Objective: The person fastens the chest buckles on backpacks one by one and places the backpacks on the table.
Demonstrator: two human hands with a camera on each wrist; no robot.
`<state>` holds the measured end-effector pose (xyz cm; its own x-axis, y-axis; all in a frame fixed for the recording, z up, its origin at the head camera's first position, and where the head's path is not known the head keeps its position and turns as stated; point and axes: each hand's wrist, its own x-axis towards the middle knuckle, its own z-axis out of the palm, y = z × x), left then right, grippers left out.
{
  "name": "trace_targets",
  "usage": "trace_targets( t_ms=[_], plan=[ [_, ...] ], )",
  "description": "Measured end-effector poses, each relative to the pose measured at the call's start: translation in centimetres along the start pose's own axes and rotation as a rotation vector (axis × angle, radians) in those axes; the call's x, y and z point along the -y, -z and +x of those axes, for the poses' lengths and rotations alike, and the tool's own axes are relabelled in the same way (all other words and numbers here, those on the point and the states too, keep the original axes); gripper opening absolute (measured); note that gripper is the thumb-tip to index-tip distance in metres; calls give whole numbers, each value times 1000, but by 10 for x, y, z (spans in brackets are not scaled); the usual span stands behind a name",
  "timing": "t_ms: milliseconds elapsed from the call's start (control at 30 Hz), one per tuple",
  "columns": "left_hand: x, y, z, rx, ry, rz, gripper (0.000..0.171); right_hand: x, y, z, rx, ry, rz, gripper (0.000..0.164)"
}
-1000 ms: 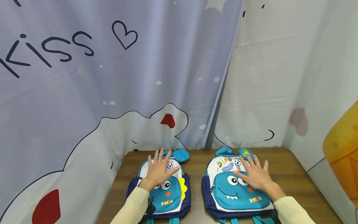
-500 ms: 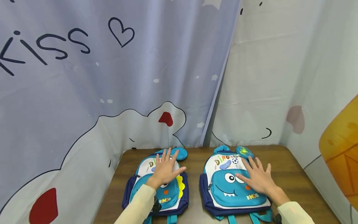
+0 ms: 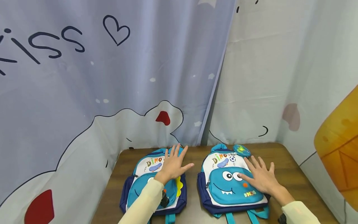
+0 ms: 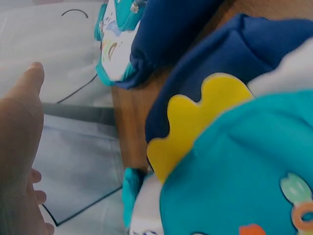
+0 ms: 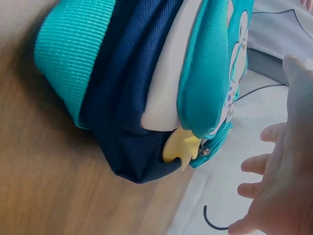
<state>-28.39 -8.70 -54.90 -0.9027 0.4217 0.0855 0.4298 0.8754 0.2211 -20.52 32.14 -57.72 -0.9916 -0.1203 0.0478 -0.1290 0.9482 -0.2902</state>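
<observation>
Two small dinosaur backpacks lie side by side in the head view, their fronts facing up. Each has a white top, a turquoise smiling pocket and navy sides. Over the left backpack (image 3: 139,183) my left hand (image 3: 173,165) is held with fingers spread, covering part of its pocket. My right hand (image 3: 263,177), fingers also spread, overlaps the right edge of the right backpack (image 3: 223,185). Neither hand grips anything. In the left wrist view, yellow spikes (image 4: 195,120) edge the turquoise pocket. The right wrist view shows the bag's side and a turquoise strap (image 5: 73,54).
A brown wooden table (image 3: 282,161) with rounded back corners carries both bags. Behind it hangs a printed curtain (image 3: 156,62). A round turquoise tag (image 3: 241,150) sits at the right bag's top, and turquoise straps (image 3: 230,217) trail toward the front edge.
Over the left bag, my left hand has moved right, uncovering its printed top. My right hand has shifted slightly right and down off its bag's face. The view has turned slightly right.
</observation>
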Motion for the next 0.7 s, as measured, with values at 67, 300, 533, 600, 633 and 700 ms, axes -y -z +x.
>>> trace_targets(
  t_ms=[67,300,533,600,633,700],
  plan=[
    [-5,0,6,12,-13,5,91,-2,-1,-3,4,-14,13,99],
    [-19,-10,12,40,-30,-4,88,-7,-4,-14,26,-72,32,99],
    [-28,-19,15,32,-79,-9,83,-14,-7,-25,26,-105,32,98],
    [-31,-20,17,36,-96,-6,82,-14,-6,-28,20,-104,41,96],
    [-32,-19,19,38,-103,-1,82,-15,-5,-29,18,-103,41,96],
    [-35,-20,22,31,-124,4,82,-16,-5,-30,9,-99,45,95]
  ],
)
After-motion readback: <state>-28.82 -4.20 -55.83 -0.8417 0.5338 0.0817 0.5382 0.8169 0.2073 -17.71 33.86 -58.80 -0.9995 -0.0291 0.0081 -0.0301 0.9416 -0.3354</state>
